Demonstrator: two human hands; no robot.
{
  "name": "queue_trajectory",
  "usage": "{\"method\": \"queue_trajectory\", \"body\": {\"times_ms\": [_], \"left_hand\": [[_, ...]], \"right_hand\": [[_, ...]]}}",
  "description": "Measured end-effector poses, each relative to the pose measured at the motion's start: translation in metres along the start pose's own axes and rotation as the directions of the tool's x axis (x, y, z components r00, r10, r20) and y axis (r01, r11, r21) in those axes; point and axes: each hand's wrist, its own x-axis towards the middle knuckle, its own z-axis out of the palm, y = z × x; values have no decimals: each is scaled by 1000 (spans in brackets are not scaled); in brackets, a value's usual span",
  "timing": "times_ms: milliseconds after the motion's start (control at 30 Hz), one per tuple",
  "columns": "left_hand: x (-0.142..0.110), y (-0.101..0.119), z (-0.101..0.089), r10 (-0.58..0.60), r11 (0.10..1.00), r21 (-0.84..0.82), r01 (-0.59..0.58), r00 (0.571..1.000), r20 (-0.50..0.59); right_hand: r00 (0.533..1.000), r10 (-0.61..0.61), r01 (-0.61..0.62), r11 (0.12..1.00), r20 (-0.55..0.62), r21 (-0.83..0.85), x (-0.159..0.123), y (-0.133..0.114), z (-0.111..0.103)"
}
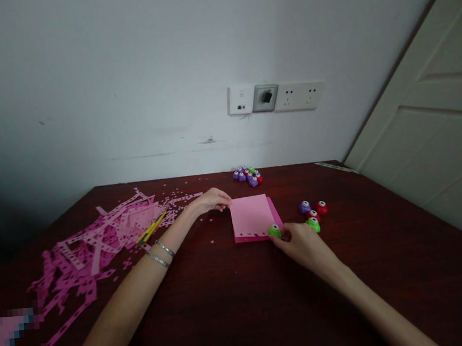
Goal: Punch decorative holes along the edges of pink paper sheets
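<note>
A square sheet of pink paper [251, 214] lies over another pink sheet [274, 212] in front of me, with a few small holes along its near edge. My left hand [214, 200] pinches the upper left edge of the paper, fingers closed. At the near right corner, my right hand [298, 238] grips a small green craft punch [275, 231] set on the paper's edge. Just beyond that hand stand a second green punch [313, 224], a purple punch [304, 206] and red ones [321, 207].
Punched pink paper strips [100, 242] and scattered bits cover the table's left side, with a yellow cutter-like tool [152, 228] on them. Several more punches [253, 181] cluster near the wall. A thin strip [337, 168] lies at the back right. Sockets [300, 96] sit on the wall.
</note>
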Motion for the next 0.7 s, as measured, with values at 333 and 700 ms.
{"method": "queue_trajectory", "body": {"times_ms": [333, 700], "left_hand": [[-1, 1, 3, -13, 1000, 18, 13, 1000, -16], [0, -3, 4, 34, 963, 268, -26, 999, -24]], "right_hand": [[1000, -16, 16, 1000, 1, -22, 1, -1, 4], [999, -33, 33, 998, -7, -58, 3, 4, 13]]}}
